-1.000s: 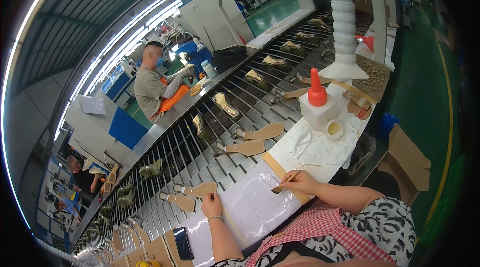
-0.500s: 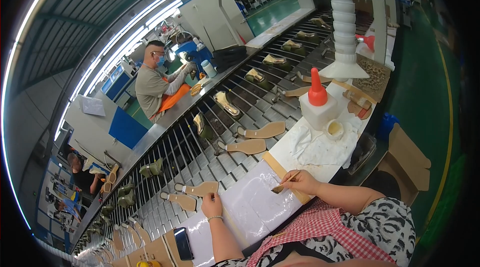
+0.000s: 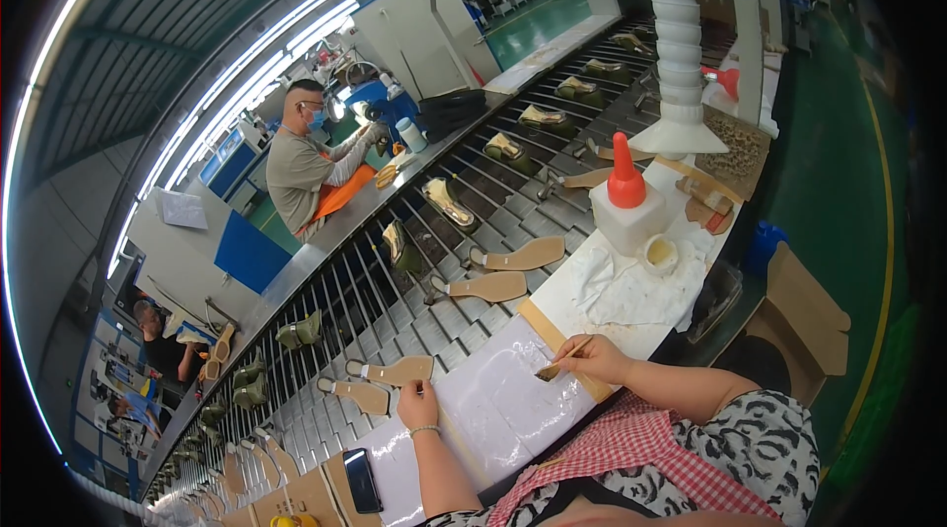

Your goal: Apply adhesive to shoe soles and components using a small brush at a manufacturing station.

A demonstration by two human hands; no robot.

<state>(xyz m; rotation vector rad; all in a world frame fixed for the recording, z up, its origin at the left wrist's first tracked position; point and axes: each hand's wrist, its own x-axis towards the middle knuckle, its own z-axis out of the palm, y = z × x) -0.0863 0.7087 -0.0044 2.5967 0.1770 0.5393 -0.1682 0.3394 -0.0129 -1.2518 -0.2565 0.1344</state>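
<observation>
My right hand (image 3: 596,360) pinches the thin handle of a small brush (image 3: 548,371), whose dark bristles hang low over the white plastic-covered board (image 3: 513,407). My left hand (image 3: 418,409) is closed at the board's far left edge, wearing a bracelet. Its fingertips are curled away from view, so whether they hold anything is hidden. Just beyond it, two tan shoe soles (image 3: 400,371) with heel ends toward the left lie on the slatted conveyor (image 3: 424,320). Two more soles (image 3: 488,286) lie farther right along the same near side.
A white glue bottle (image 3: 626,216) with red nozzle stands right, beside a small cup (image 3: 659,253) and crumpled white cloth (image 3: 607,290). A phone (image 3: 362,481) lies left of my left arm. Green shoe uppers (image 3: 449,201) line the conveyor. Across it sits a co-worker (image 3: 306,167). A white duct (image 3: 676,53) hangs above.
The soles and shoe uppers on the conveyor have shifted very slightly to the right. My two hands and the brush stay almost where they were.
</observation>
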